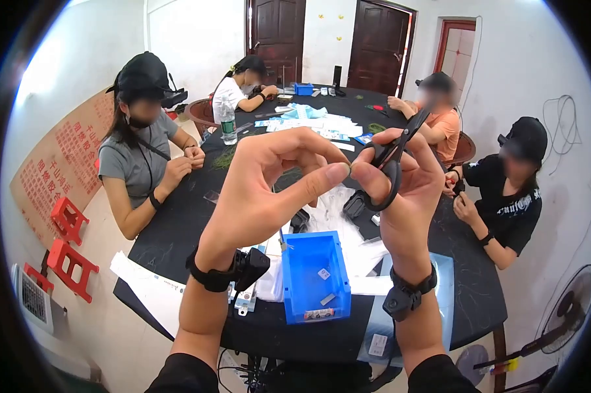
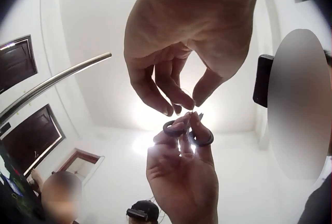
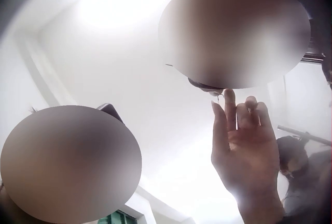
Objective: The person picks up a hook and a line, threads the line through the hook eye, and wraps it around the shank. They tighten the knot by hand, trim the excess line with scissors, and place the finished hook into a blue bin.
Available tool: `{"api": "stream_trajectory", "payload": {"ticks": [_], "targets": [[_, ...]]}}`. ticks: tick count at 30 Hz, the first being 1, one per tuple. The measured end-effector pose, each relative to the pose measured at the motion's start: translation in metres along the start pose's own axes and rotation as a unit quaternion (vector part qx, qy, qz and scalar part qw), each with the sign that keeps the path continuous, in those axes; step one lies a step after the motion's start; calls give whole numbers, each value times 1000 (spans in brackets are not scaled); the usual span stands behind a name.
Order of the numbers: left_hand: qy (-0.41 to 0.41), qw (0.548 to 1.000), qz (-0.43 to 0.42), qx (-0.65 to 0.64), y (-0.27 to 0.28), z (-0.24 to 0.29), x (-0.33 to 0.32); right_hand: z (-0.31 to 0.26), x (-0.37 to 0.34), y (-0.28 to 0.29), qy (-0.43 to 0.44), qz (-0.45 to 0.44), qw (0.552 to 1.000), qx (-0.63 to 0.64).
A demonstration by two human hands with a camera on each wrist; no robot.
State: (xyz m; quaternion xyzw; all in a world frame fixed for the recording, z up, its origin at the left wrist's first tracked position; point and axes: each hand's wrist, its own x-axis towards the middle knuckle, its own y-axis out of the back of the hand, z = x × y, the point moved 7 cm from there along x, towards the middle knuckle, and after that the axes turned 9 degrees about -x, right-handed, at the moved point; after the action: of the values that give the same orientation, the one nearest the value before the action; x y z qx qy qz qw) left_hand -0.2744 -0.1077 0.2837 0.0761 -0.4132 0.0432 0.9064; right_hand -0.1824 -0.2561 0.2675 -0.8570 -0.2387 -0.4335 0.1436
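My left hand (image 1: 248, 190) is raised above the table, thumb and index finger pinching a tiny, thin, thread-like piece. In the left wrist view a fine loop of it shows by the fingertips; its kind cannot be told. My right hand (image 1: 408, 200) meets it tip to tip and holds black-handled scissors (image 1: 408, 135), with its fingers at the handle loops. The blades point up and away, to the right in the head view. Below both hands stands a blue plastic bin (image 1: 343, 291) with small labels inside.
Clear plastic bags and white paper (image 1: 153, 295) lie around the bin on a black-covered table (image 1: 469, 308). A water bottle (image 1: 228, 130) stands at left. Several people in caps sit around the table. Red stools (image 1: 73, 268) stand left, a fan (image 1: 567, 304) right.
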Motion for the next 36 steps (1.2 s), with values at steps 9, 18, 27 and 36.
{"api": "stream_trajectory", "payload": {"ticks": [9, 18, 27, 36], "targets": [[50, 997, -8, -50, -2, -13, 2, 1, 2, 3, -12, 3, 999, -34], [77, 992, -13, -98, -10, -21, 3, 0, 6, 15, 6, 19, 998, -56], [99, 990, -14, -99, -15, -22, 1, -4, 6, 13, 23, 9, 998, -53], [75, 993, -27, -84, -19, -19, 0, -8, 7, 15, 52, 7, 997, -48]]}}
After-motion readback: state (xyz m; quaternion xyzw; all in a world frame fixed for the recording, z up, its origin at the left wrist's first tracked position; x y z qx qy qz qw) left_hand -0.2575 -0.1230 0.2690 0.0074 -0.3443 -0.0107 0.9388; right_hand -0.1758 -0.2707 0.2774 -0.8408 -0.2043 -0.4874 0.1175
